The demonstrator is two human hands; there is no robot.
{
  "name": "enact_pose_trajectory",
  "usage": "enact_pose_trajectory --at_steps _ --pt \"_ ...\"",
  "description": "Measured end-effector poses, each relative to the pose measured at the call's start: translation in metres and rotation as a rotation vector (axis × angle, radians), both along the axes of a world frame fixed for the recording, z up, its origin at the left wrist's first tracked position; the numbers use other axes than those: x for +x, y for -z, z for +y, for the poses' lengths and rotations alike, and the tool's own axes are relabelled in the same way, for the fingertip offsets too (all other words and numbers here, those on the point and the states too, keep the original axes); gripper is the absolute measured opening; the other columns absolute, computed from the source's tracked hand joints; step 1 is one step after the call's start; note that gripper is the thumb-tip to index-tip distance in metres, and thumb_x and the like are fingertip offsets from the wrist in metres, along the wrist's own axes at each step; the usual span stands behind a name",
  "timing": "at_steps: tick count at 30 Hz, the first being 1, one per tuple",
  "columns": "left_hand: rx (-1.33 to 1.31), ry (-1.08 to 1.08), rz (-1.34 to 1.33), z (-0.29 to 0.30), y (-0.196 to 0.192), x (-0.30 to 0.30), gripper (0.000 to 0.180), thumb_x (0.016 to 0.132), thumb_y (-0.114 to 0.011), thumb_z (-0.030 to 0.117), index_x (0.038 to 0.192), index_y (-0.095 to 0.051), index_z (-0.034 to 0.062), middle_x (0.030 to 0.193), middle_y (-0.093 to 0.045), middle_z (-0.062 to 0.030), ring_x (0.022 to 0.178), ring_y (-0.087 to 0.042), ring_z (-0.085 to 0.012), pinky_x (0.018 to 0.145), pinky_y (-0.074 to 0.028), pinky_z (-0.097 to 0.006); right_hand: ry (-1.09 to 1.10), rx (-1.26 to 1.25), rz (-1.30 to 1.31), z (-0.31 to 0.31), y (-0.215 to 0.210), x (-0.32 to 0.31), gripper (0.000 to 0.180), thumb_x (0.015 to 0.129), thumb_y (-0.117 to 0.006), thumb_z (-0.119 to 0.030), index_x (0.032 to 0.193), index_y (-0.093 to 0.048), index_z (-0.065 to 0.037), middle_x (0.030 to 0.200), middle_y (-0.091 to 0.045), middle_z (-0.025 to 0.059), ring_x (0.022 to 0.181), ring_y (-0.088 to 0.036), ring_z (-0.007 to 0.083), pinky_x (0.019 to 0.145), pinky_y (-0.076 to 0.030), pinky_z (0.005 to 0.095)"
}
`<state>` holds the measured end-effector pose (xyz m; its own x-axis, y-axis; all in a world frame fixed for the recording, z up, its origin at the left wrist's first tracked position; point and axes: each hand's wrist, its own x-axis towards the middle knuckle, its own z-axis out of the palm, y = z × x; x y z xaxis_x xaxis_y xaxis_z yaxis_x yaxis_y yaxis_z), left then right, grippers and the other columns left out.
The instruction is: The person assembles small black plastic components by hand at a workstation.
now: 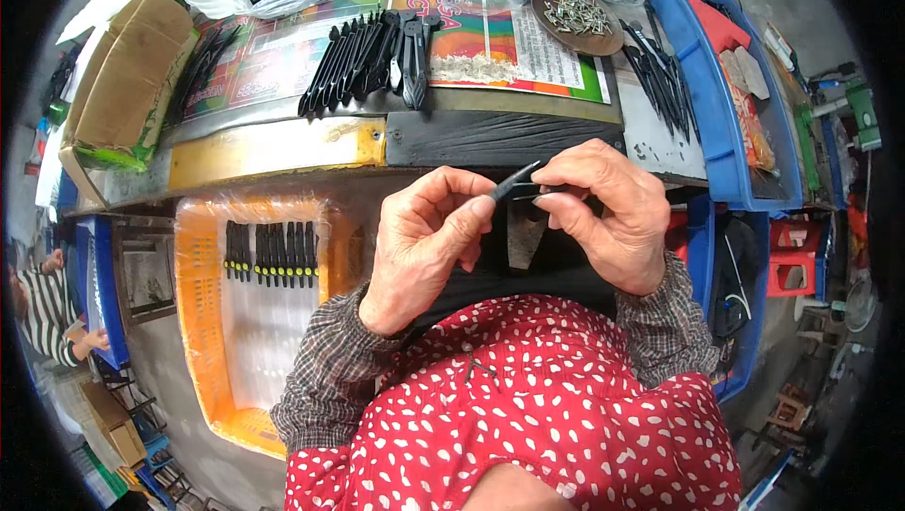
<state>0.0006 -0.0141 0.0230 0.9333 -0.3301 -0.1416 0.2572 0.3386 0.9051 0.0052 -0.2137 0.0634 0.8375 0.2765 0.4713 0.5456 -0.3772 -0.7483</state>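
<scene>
In front of my body, just off the table's near edge, both hands are raised and brought close together. Thumb and fingers of my left hand (424, 242) pinch a slim, pointed black plastic piece (515, 179), its tip slanting up toward the right. Fingers of my right hand (613, 219) are closed on a second slim black piece (524, 197), which lies just below the first. Whether the two pieces touch or are joined cannot be made out. Beyond my hands, a row of long black clip parts (349, 58) lies side by side on the table.
A brown dish (613, 40) of small metal parts stands at the back right, near loose black strips (663, 77) and a blue bin (702, 87). Lower left, an orange basket (203, 322) holds rows of black clips (273, 252). A cardboard box (123, 82) stands far left.
</scene>
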Motion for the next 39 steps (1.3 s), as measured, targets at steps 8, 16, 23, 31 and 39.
enact_pose_trajectory --at_steps 8,16,23,31,39 --pt "0.205 -0.049 -0.112 0.0 -0.003 -0.005 0.009 0.09 -0.064 0.003 0.097 -0.065 -0.0031 0.077 -0.063 -0.0009 0.062 -0.055 -0.0039 0.054 -0.046 -0.02 0.033 -0.027 0.05 -0.002 -0.004 0.0 0.019 0.077 -0.073 0.003 0.095 -0.066 0.0 0.088 -0.062 0.0076 0.068 -0.058 0.0129 0.055 -0.046 0.0251" --pt "0.58 -0.2 -0.693 -0.002 0.004 -0.004 0.015 0.08 -0.07 -0.004 0.094 -0.066 -0.0005 0.078 -0.064 -0.0074 0.066 -0.061 -0.0141 0.06 -0.048 -0.026 -0.007 -0.018 0.117 -0.003 0.001 0.004 0.017 0.08 -0.071 0.002 0.096 -0.065 0.001 0.088 -0.061 0.0067 0.066 -0.056 0.0093 0.055 -0.047 0.0222" --pt "0.645 -0.217 -0.886 -0.001 0.006 -0.002 0.019 0.077 -0.071 -0.007 0.093 -0.067 0.0008 0.08 -0.065 -0.0092 0.069 -0.063 -0.018 0.06 -0.048 -0.026 -0.083 0.109 0.4 -0.004 0.004 0.003 0.01 0.086 -0.066 0.0 0.095 -0.064 0.005 0.086 -0.062 0.0059 0.06 -0.06 0.0069 0.053 -0.049 0.0196" --pt "0.688 -0.191 -0.901 0.002 0.008 -0.002 0.021 0.075 -0.072 -0.007 0.094 -0.068 0.0015 0.082 -0.065 -0.01 0.069 -0.064 -0.0196 0.057 -0.048 -0.027 -0.146 0.069 0.466 -0.005 0.003 0.006 0.007 0.088 -0.064 0.0 0.093 -0.063 0.005 0.08 -0.062 0.0052 0.059 -0.061 0.0073 0.051 -0.049 0.0202" --pt "0.64 -0.155 -0.876 0.003 0.011 -0.001 0.022 0.074 -0.072 -0.007 0.095 -0.068 0.0012 0.082 -0.065 -0.0103 0.072 -0.065 -0.0208 0.06 -0.05 -0.028 -0.181 0.085 0.491 -0.008 0.008 0.008 0.006 0.088 -0.064 0.001 0.092 -0.064 0.005 0.076 -0.061 0.0048 0.058 -0.062 0.0081 0.05 -0.049 0.0203"
